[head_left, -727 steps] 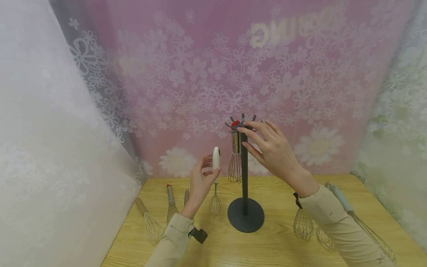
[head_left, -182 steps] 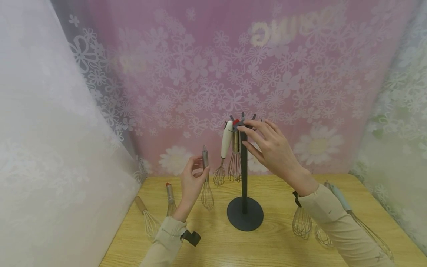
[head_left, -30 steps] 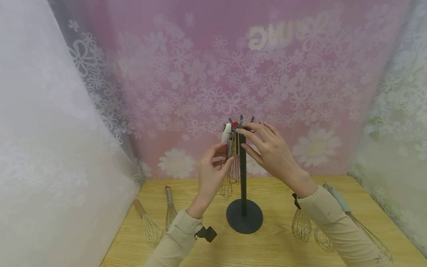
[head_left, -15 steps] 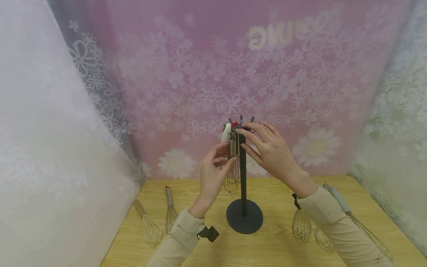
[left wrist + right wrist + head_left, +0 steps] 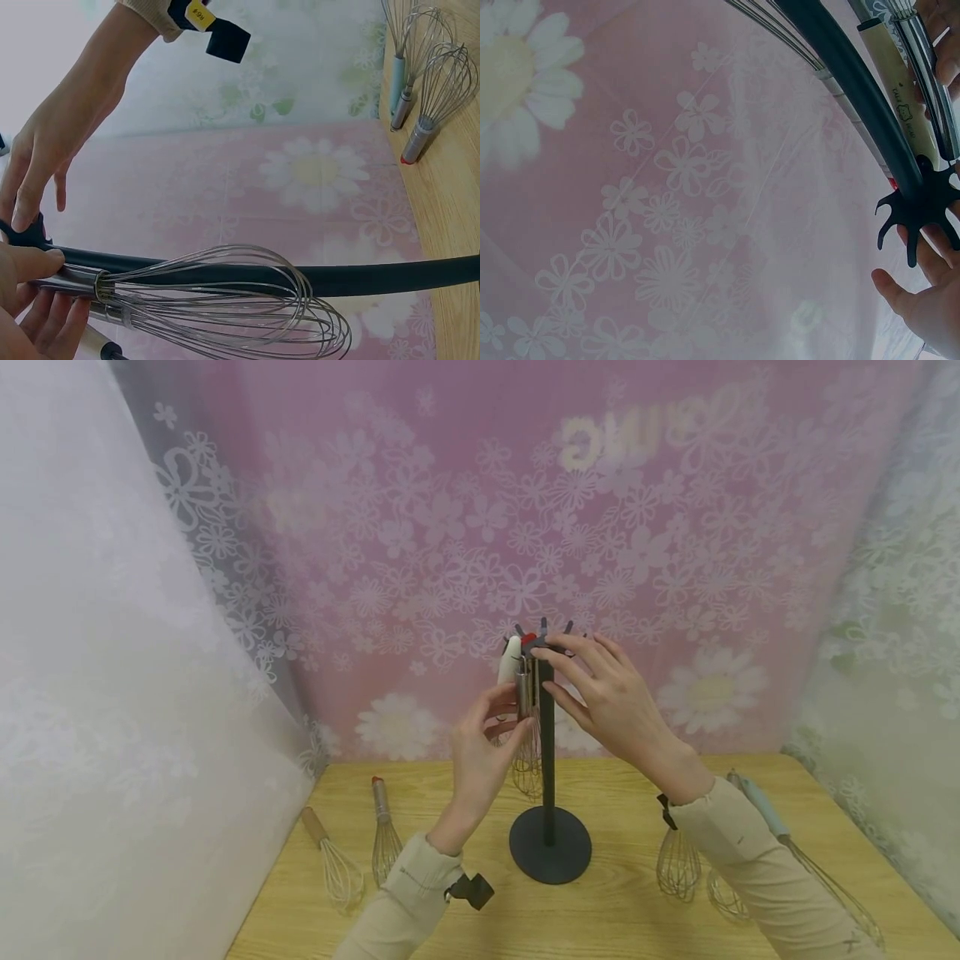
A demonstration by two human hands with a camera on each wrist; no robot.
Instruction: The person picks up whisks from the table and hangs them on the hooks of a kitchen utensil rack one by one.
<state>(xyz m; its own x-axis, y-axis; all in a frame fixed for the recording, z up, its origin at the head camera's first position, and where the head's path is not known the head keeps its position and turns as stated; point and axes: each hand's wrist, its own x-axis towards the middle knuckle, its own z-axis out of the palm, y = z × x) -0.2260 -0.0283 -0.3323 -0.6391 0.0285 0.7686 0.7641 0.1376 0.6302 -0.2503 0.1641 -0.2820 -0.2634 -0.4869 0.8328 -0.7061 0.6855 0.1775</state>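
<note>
My left hand (image 5: 480,756) pinches the steel handle of a whisk (image 5: 522,693) beside the dark hook stand (image 5: 548,768). In the right wrist view the end of that whisk's handle (image 5: 934,90) is right at the stand's hooks (image 5: 919,202). A whisk with a white handle (image 5: 509,662) hangs on the stand just left of it. Behind hangs another whisk with a red end (image 5: 528,638), mostly covered. My right hand (image 5: 618,702) rests its fingertips on the stand's crown, the thumb held apart. The wires of the held whisk (image 5: 225,262) overlap the pole in the left wrist view.
On the wooden table (image 5: 480,927), a wooden-handled whisk (image 5: 333,860) and a red-ended whisk (image 5: 382,827) lie at left. A blue-handled whisk (image 5: 768,810) and other whisks (image 5: 678,864) lie at right, partly under my right arm. A flowered curtain (image 5: 450,527) hangs behind.
Earlier, my left hand held the white-handled whisk, which now hangs on the stand. It then brought the steel whisk rightward to the hooks, lately shifting slightly toward the pole. My right hand stayed put.
</note>
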